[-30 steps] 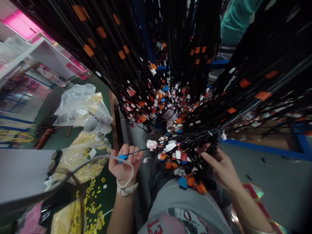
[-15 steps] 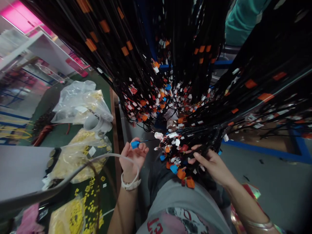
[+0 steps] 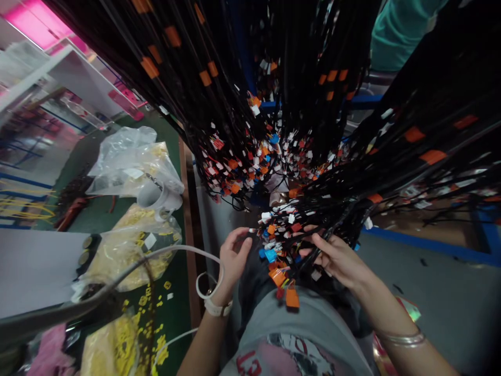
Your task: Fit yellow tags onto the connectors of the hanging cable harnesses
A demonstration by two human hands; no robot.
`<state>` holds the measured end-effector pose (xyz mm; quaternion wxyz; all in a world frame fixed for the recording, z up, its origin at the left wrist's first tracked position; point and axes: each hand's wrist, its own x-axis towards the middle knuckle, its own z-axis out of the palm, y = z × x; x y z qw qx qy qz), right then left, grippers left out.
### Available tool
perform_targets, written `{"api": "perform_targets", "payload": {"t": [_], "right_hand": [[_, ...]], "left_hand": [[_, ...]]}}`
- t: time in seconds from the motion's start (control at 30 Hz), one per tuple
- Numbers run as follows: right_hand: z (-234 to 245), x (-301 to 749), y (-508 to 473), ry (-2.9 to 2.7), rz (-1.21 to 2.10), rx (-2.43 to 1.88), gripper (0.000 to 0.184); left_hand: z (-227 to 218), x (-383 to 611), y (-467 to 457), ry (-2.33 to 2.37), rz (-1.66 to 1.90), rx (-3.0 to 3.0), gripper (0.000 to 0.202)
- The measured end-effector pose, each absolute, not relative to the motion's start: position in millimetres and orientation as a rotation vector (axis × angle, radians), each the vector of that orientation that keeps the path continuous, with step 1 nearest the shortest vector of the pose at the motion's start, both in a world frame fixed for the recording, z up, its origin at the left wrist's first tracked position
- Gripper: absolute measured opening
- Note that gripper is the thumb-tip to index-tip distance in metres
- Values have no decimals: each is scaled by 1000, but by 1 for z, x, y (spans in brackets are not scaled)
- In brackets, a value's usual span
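In the head view my left hand (image 3: pixel 234 263) is at the left side of a harness bunch, thumb and forefinger pinching a small white connector (image 3: pixel 251 230) at its edge. Farther right, my right hand (image 3: pixel 338 258) has its fingers curled round the black wire harness (image 3: pixel 323 230) in front of my lap. Out of that bunch hang white, red, blue and orange connectors. A blue connector (image 3: pixel 270 255) and an orange connector (image 3: pixel 291 298) dangle at its lower end, close to my grey shirt. The fingertips of my right hand are partly hidden among the wires.
Thick hanging bundles of black harnesses (image 3: pixel 219 99) with orange tape fill the space ahead. At left, a green surface (image 3: pixel 178 292) holds bags of yellow parts (image 3: pixel 129 250), a white cup-like holder (image 3: pixel 158 201) and a bent grey hose (image 3: pixel 129 279). A person's green sleeve (image 3: pixel 399 36) shows behind.
My left hand has let go of the blue connector on its lead and moved right and up to the bunch's edge. My right hand still grips the harness; the hanging connectors have shifted.
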<state>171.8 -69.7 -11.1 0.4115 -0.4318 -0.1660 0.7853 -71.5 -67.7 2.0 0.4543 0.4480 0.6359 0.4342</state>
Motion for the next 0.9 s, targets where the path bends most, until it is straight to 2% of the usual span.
{"api": "perform_targets", "payload": {"t": [0.1,0.33,0.5,0.63,0.9], "right_hand": [[-14,173,-69,-429,1987,-1085,29],[-12,178,-68,-420,1996,-1076,28],[-15,177,-67,-443,1952,-1107,31],[-17,175,-65,-409,1956,-1096,32],[-16,173,-68,-416,1909,-1174,31]], "left_hand": [[1,-66,-70,1470,970,1153,22],[-2,-54,-68,1296,747,1337,35],[0,-40,-69,1374,821,1483,26],[1,-34,-72,1299,611,1587,22],[-2,-30,-72,1254,443,1747,31]]}}
